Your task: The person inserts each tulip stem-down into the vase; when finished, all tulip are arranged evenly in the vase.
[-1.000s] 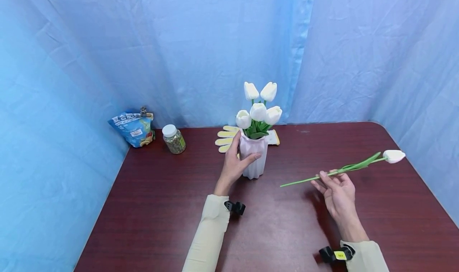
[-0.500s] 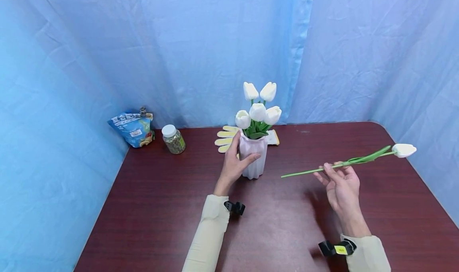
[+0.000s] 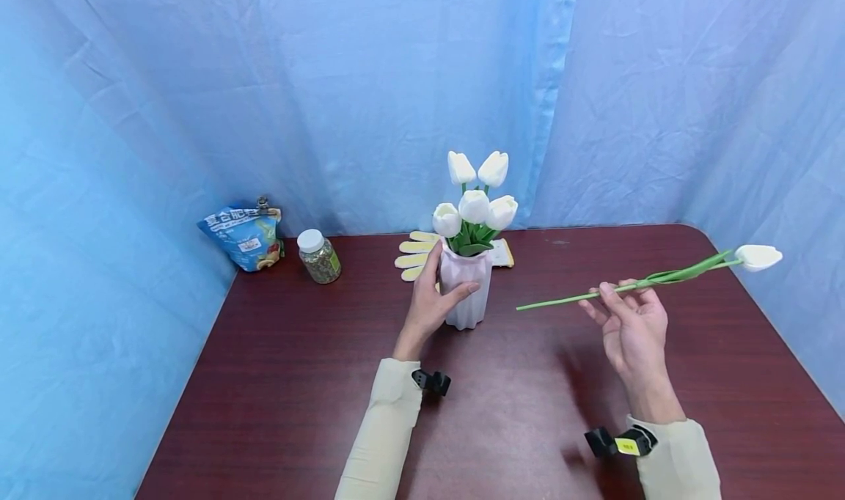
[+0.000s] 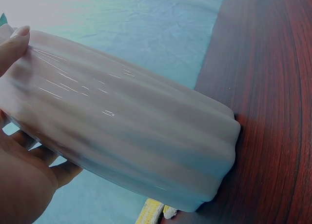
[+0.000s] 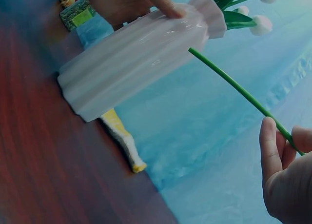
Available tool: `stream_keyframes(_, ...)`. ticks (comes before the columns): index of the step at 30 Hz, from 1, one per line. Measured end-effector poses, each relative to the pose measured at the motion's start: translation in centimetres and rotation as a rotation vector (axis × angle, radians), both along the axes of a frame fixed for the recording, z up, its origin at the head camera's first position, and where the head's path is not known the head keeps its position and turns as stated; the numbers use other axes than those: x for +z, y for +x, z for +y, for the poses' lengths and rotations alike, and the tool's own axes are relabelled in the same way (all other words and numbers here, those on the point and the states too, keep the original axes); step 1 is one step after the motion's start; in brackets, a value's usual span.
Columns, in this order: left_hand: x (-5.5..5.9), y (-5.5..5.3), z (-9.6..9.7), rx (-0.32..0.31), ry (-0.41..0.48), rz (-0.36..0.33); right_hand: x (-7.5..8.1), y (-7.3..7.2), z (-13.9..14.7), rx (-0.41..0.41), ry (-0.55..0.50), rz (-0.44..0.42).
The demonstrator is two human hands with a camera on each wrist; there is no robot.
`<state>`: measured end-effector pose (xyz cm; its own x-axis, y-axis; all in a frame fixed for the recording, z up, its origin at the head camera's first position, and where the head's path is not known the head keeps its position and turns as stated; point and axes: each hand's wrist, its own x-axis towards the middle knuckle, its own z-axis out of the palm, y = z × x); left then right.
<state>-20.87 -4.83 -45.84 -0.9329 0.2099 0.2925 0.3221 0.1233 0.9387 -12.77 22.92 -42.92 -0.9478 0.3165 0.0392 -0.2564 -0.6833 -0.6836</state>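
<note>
A ribbed pale pink vase (image 3: 469,291) stands upright on the table, bearing several white tulips (image 3: 474,206) with green leaves. Round its upper left side my left hand (image 3: 428,306) grips it, thumb across the front; the left wrist view shows fingers on both sides of the vase (image 4: 117,116). To the right, my right hand (image 3: 635,331) pinches the green stem of a single white tulip (image 3: 758,257) above the table. That tulip lies nearly level, bloom to the right; its bare stem end (image 5: 192,52) points toward the vase without touching it in the head view.
Behind the vase lies a white and yellow glove (image 3: 416,248), partly hidden. A white-lidded jar (image 3: 321,259) and a blue clipped bag (image 3: 246,237) stand at the back left of the dark red wooden table (image 3: 297,383). Blue curtains (image 3: 370,104) hang behind and at both sides.
My right hand has risen and moved slightly right with the tulip, whose stem end has lifted. The left hand and the vase have stayed in place.
</note>
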Motion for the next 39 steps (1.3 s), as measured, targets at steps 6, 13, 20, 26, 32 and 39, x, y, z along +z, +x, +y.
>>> stream_keyframes(6, -0.1, 0.0, -0.1, 0.0, 0.013, 0.025, 1.2, -0.6, -0.3, -0.045, -0.011, 0.011)
stream_keyframes(13, -0.1, 0.0, -0.1, -0.003, 0.015, 0.024, 2.8, -1.2, -0.7, -0.055, -0.04, 0.034)
stream_keyframes(20, -0.1, 0.0, -0.1, -0.003, 0.011, 0.022, 4.3, -2.0, -1.3, -0.041, -0.054, 0.071)
stream_keyframes(26, -0.1, 0.0, -0.1, -0.006, 0.011, 0.028, 5.4, -2.5, -1.8, -0.03, -0.039, 0.093)
stream_keyframes(32, -0.2, -0.1, -0.1, -0.004, 0.004, 0.021, 6.4, -3.2, -2.7, -0.022, -0.029, 0.12)
stream_keyframes(39, -0.2, 0.0, 0.0, -0.001, 0.001, 0.008, 7.1, -4.1, -4.0, -0.044, 0.022, 0.119)
